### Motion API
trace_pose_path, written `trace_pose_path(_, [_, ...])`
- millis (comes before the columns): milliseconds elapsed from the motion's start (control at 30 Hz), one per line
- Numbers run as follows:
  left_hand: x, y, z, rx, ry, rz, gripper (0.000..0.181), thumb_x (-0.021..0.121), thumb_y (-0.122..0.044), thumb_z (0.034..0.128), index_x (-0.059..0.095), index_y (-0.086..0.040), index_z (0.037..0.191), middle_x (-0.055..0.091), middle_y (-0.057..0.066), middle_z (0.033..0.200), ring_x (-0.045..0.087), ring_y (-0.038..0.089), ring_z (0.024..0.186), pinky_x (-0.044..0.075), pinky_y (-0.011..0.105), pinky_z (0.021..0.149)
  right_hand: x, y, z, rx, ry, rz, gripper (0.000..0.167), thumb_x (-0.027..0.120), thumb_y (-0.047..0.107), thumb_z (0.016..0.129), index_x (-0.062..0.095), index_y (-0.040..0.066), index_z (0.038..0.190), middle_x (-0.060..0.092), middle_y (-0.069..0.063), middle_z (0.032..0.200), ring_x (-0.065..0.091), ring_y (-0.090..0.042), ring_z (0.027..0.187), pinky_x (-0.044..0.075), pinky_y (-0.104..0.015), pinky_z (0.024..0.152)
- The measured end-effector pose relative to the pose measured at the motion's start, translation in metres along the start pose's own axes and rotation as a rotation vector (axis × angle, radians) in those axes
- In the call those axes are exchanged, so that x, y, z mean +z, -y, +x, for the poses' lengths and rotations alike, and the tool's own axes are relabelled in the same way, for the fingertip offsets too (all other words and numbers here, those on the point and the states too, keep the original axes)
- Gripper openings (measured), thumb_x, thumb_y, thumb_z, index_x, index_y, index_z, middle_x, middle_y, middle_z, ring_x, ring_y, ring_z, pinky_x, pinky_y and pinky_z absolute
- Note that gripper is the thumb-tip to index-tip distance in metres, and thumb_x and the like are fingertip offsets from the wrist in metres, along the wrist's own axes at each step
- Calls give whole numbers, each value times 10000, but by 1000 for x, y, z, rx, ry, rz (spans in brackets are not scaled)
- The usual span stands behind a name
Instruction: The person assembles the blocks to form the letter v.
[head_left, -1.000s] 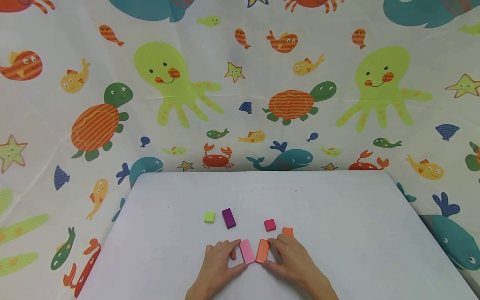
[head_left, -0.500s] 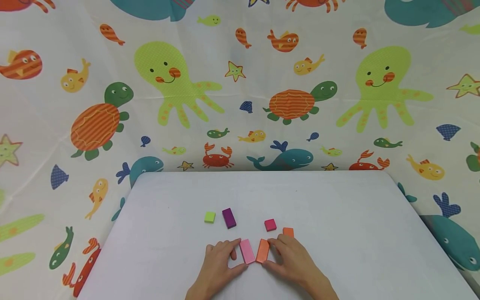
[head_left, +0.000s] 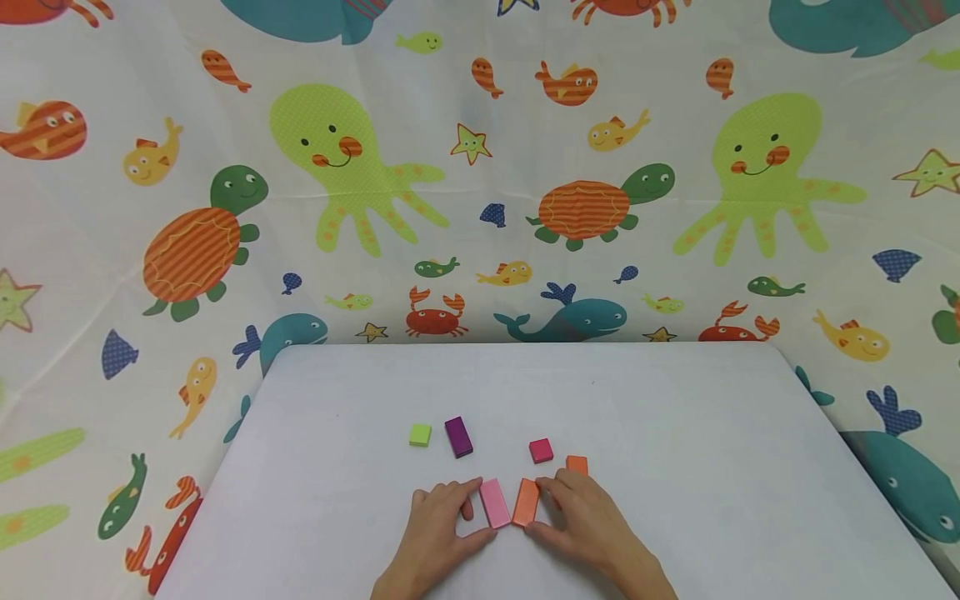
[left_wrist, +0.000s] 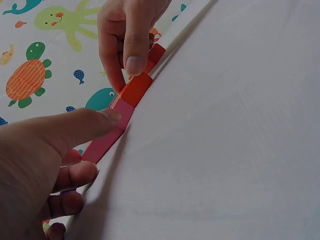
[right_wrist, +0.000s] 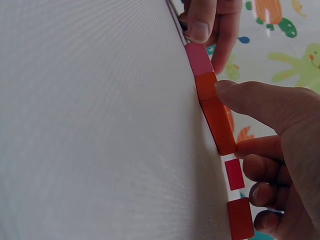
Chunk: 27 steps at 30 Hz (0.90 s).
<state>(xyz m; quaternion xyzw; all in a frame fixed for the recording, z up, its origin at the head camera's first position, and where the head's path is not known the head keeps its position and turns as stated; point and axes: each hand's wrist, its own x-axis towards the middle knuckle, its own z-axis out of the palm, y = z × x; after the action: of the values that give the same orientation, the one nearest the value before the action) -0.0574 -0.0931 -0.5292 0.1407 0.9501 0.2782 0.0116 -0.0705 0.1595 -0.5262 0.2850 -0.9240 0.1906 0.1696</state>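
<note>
In the head view my left hand (head_left: 433,533) pinches a pink rectangular block (head_left: 494,503) by its two ends, thumb at the near end and index finger at the far one. An orange rectangular block (head_left: 526,502) is pinched the same way by my right hand (head_left: 592,525). Both blocks lie on the white table, their near ends meeting and their far ends spread apart in a V. From the right wrist, the pink block (right_wrist: 199,59) and orange block (right_wrist: 216,117) look to be touching at a corner or edge; the exact contact cannot be told.
Beyond the hands lie a lime green block (head_left: 420,435), a purple block (head_left: 459,437) and a small crimson block (head_left: 541,451). A second orange block (head_left: 577,464) sits just behind my right hand, partly covered by it. A sea-animal cloth (head_left: 480,192) hangs behind the table (head_left: 675,417).
</note>
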Motion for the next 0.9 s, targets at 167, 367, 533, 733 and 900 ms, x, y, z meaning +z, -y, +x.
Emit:
trace_pose_path(167, [0,0,0,-3,2,-4,646,797,-521,785,643,-182,1313,436,-195,745,384,-24,756,220,289,745,0,1,0,1,-11,-2,457,874,394,680,728,135,1026,419,147,779,384,34,731,369,-134,667])
trace_pose_path(367, [0,0,1,-16,14,-3,649,783,-538,793,640,-188,1320,438,-196,741,390,-21,757,227,292,749,-2,1,0,3,-6,8,461,871,395,693,729,131,1043,431,145,779,389,37,737,380,-140,669])
trace_pose_path(533, [0,0,1,-25,22,0,640,764,-554,807,633,-207,1329,436,-197,738,388,-21,754,230,298,746,-3,1,0,14,8,16,461,866,397,702,728,130,1051,427,148,779,389,39,739,383,-144,669])
trace_pose_path(733, [-1,-1,1,-32,21,-3,612,774,-520,811,644,-204,1318,439,-194,732,392,-20,751,237,303,747,-4,2,0,30,31,23,454,855,409,721,727,135,1060,417,157,779,386,41,738,382,-145,665])
trace_pose_path(900, [-1,-2,1,-34,26,-3,607,776,-510,812,647,-194,1314,439,-191,734,395,-17,760,237,308,751,-2,0,0,12,11,14,457,862,409,709,728,135,1049,416,156,778,383,40,734,369,-132,662])
